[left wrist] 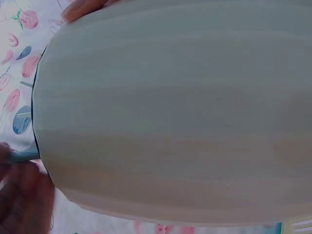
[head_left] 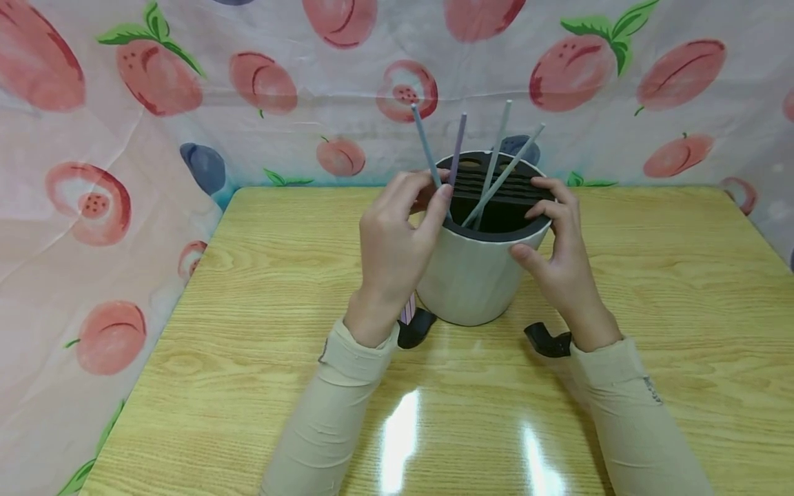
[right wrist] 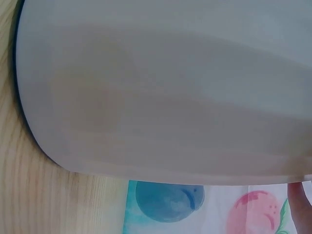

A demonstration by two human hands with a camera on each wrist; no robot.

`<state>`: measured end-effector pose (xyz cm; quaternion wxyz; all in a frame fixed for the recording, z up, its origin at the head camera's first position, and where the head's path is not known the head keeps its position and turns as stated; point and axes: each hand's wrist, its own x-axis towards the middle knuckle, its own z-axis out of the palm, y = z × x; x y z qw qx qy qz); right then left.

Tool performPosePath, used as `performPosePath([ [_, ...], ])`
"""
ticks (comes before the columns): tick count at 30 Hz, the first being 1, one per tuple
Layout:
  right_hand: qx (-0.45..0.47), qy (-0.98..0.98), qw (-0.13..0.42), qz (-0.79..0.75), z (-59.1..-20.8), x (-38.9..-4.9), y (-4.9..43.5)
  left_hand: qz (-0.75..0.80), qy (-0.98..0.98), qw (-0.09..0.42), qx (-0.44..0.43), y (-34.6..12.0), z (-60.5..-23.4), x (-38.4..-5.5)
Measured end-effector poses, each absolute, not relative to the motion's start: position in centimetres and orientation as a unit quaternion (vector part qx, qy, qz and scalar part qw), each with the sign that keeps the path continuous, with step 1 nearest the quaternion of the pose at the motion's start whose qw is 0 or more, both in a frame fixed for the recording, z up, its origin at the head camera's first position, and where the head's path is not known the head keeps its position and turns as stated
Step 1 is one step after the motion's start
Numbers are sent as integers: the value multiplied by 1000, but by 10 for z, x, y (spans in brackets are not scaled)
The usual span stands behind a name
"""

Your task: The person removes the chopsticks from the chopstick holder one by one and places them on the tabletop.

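A white, rounded knife holder (head_left: pixel 474 279) with a black slotted top (head_left: pixel 496 189) stands upright on the table. My left hand (head_left: pixel 397 234) is at its left rim, pinching a blue straw (head_left: pixel 424 145) between thumb and fingers. In the left wrist view, that straw's blue-green length shows between the fingers (left wrist: pixel 29 190), close to the rim. A purple straw (head_left: pixel 457 148) and two pale green straws, one (head_left: pixel 498 151) crossing the other (head_left: pixel 527 143), lean in the holder's large front opening. My right hand (head_left: pixel 561 241) grips the right side of the rim, fingers over the top and thumb outside.
Pink and purple striped straws (head_left: pixel 407 310) lie on the wooden table (head_left: pixel 273 296), partly hidden behind the left wrist. Black wrist-camera pieces (head_left: pixel 547 341) jut out under both forearms. A fruit-printed cloth (head_left: pixel 347 83) hangs behind and to the sides of the table.
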<state>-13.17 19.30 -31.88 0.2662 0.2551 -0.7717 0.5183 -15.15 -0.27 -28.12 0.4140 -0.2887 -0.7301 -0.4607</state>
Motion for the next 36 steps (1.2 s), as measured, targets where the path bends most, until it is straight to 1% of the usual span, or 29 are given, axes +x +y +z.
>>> performPosePath([
  [6, 251, -774, 266, 516, -319, -128, 192, -512, -668, 426, -331, -4, -276, -146],
  [19, 251, -771, 271, 519, -321, -129, 191, -675, -535, 388, -330, -26, -254, -133],
  [27, 252, -767, 274, 523, -320, -130, 191, -699, -513, 385, -315, -37, -246, -131],
  [36, 261, -764, 271, 524, -320, -133, 191, -692, -513, 415, -292, -46, -236, -127],
])
